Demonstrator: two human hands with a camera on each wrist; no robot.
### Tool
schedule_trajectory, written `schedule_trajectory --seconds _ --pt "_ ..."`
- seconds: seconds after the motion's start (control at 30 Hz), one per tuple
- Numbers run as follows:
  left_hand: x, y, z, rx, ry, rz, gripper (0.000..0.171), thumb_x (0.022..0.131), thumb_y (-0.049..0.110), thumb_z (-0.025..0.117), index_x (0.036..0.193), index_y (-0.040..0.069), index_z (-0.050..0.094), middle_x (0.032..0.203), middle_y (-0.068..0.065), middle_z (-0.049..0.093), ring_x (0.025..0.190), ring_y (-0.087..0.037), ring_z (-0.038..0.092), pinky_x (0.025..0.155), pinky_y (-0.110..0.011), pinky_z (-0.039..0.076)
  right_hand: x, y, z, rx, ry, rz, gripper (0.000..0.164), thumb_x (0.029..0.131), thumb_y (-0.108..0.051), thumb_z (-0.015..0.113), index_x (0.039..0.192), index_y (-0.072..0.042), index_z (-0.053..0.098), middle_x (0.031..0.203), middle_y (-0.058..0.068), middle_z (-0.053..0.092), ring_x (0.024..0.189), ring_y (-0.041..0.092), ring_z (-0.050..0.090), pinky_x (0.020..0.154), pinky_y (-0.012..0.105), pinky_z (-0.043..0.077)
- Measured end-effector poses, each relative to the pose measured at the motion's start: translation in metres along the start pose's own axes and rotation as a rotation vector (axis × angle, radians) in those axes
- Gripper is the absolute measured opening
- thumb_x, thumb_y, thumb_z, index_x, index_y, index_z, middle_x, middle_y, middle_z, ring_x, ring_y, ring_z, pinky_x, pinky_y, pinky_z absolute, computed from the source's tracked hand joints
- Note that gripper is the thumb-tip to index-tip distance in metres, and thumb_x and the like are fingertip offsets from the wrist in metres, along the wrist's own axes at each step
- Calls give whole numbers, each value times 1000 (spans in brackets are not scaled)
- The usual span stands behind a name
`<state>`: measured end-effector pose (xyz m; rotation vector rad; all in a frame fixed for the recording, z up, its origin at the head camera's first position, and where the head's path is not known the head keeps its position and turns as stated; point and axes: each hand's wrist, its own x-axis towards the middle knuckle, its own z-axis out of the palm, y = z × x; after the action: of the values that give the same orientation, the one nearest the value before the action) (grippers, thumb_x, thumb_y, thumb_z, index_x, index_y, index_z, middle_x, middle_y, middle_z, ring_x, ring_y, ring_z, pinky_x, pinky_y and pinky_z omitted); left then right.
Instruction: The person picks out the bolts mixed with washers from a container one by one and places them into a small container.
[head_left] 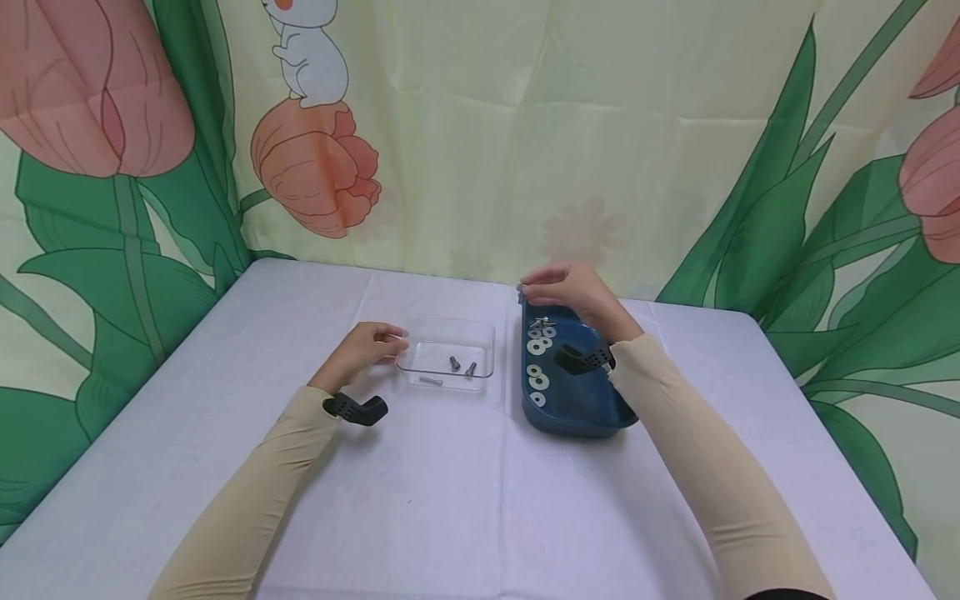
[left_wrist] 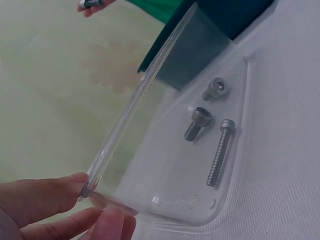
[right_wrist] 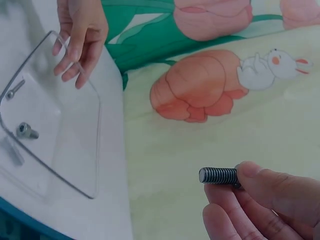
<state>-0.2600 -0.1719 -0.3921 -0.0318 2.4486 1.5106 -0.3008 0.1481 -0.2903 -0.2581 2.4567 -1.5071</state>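
My left hand grips the left corner of a clear plastic box, its thumb and fingers at the rim and wall in the left wrist view. Inside the box lie three socket head screws: a long one and two short ones, one of them a thick screw. Above the far end of a dark blue tray, my right hand pinches a socket head screw between thumb and fingers. Its threaded end points out, while the fingers hide its head.
Several pale washers lie along the tray's left side, with several screws near its far end. Tray and box stand side by side on a white-covered table. A flower-printed curtain hangs close behind.
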Motion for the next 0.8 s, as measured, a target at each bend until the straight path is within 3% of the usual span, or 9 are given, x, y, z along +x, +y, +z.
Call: schedule_trajectory --seconds 0.5,0.8 --pt "1 -1 0 0 2 -6 42 92 14 59 129 -3 52 117 -19 56 99 -19 58 84 -25 55 7 -15 24 40 -65 -80 34 84 -9 69 115 4 63 111 19 67 99 26 67 91 35 54" --pt "1 0 0 3 1 -16 41 92 14 59 129 -1 52 115 -17 56 98 -20 58 82 -24 56 16 -11 38 3 -73 -76 31 85 -13 69 114 0 65 112 17 67 103 29 66 93 37 52"
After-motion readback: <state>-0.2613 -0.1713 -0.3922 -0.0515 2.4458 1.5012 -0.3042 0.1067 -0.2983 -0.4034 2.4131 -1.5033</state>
